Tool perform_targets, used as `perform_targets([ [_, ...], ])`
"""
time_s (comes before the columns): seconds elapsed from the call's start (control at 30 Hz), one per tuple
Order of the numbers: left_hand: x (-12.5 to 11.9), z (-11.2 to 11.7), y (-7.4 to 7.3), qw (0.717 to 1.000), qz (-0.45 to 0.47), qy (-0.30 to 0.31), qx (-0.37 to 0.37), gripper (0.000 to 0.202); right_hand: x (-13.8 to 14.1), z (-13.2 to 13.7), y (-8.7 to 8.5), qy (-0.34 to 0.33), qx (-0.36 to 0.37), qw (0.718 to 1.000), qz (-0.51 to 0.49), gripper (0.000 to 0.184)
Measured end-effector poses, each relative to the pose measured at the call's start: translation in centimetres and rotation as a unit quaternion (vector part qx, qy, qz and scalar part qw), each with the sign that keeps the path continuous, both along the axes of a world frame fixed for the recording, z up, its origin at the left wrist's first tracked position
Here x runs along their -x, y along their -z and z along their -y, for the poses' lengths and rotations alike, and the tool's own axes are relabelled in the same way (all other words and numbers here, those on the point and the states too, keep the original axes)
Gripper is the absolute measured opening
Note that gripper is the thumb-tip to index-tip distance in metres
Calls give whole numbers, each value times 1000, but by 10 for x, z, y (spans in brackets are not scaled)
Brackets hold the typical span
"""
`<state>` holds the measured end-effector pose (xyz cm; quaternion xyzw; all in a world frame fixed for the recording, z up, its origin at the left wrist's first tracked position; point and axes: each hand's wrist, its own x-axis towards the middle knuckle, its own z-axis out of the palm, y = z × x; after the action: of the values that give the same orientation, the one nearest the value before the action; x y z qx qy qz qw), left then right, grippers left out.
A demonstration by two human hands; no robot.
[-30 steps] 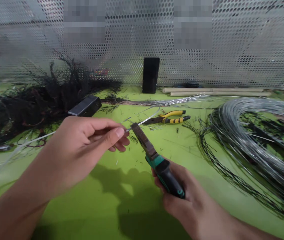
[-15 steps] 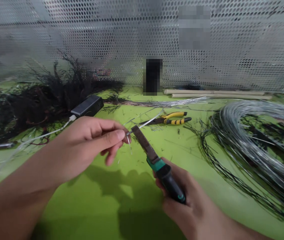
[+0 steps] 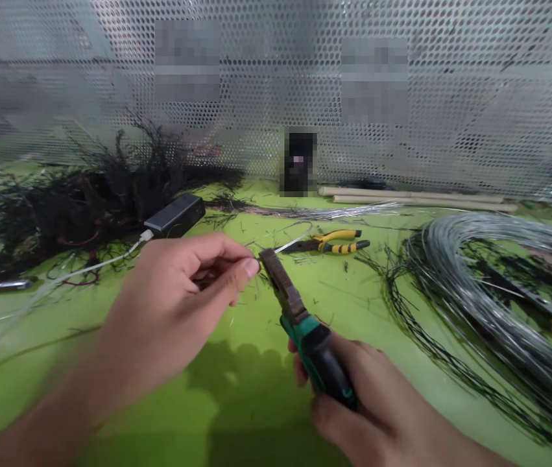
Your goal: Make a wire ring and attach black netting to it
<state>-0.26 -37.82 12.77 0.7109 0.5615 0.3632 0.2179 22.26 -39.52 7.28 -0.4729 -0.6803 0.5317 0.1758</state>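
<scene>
Thumb and forefinger of my left hand (image 3: 188, 292) pinch the end of a thin wire, most of it covered by the fingers. My right hand (image 3: 358, 395) is wrapped round pliers with green and black handles (image 3: 322, 357). Their flat brown jaws (image 3: 280, 279) point up and left, right beside my left fingertips, at the wire. A loop of pale shiny wire (image 3: 295, 240) sticks out behind the jaw tip. Past it on the green table (image 3: 256, 402) lie yellow and black pliers (image 3: 334, 242).
A large coil of silvery wire (image 3: 444, 279) lies at right, with black wires (image 3: 416, 324) along its near side. At left are a heap of black wiry strands (image 3: 76, 201), a dark box (image 3: 176, 215) and a white cable (image 3: 85, 263). Pale sticks (image 3: 416, 197) lie before the perforated metal panel (image 3: 266, 84).
My left fingers have closed more tightly and moved slightly right, nearer the jaws. The pliers have turned a little in my right hand. The view has tilted up slightly.
</scene>
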Motion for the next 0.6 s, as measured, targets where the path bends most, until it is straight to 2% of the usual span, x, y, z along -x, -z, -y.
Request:
perform_targets([
  [0.17, -2, 3, 1, 1000, 10, 5, 15, 20, 2, 0, -7, -33, -3, 999, 6, 12],
  [0.4, -2, 7, 2, 997, 57, 3, 55, 22, 10, 8, 6, -1, -96, 995, 4, 14],
  [0.47, 0, 7, 2, 996, 59, 4, 71, 25, 13, 11, 10, 9, -77, 997, -28, 14],
  [0.6, 3, 4, 0, 996, 47, 32, 75, 27, 19, 17, 14, 55, 29, 995, -75, 17],
])
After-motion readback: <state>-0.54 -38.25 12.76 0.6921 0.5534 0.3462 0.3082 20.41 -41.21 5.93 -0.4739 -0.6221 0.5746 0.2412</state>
